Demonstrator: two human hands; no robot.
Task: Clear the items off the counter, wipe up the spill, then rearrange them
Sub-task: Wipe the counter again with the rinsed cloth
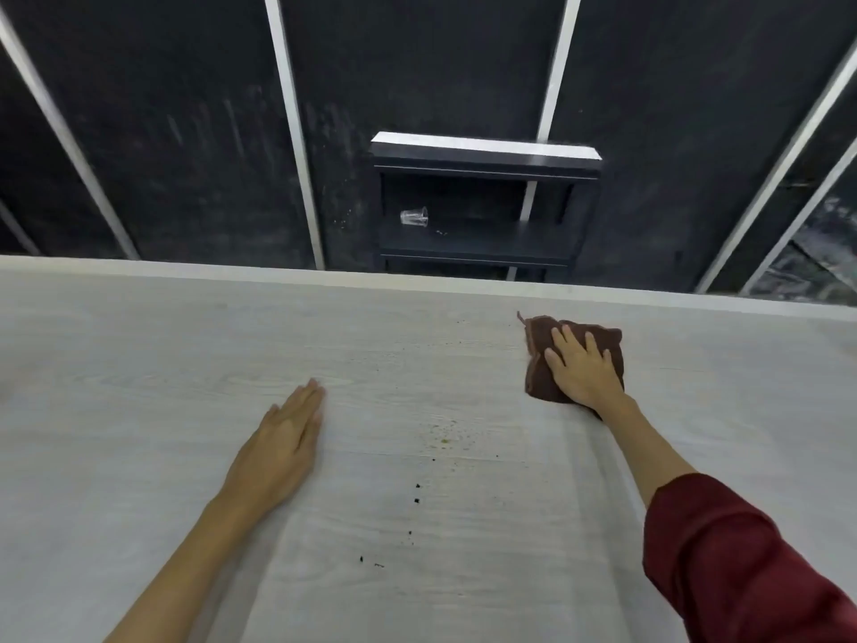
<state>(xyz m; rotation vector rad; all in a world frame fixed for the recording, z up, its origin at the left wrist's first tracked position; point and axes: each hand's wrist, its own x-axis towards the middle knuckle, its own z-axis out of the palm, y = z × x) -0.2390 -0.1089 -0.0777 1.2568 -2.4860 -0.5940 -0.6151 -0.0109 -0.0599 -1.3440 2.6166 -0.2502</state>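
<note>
A pale wood-grain counter [139,410] fills the lower part of the view. My right hand [582,371] presses flat on a folded brown cloth [540,380] near the counter's far edge, fingers spread over it. My left hand [283,445] lies flat on the counter to the left, fingers together, holding nothing. Between the hands lies a spill [445,436] of small yellowish specks, with several dark crumbs [416,494] trailing toward me.
Beyond the counter's far edge [278,271] stands a dark low shelf [482,243] against a black wall with light strips. A clear plastic cup [414,217] lies on its side on that shelf.
</note>
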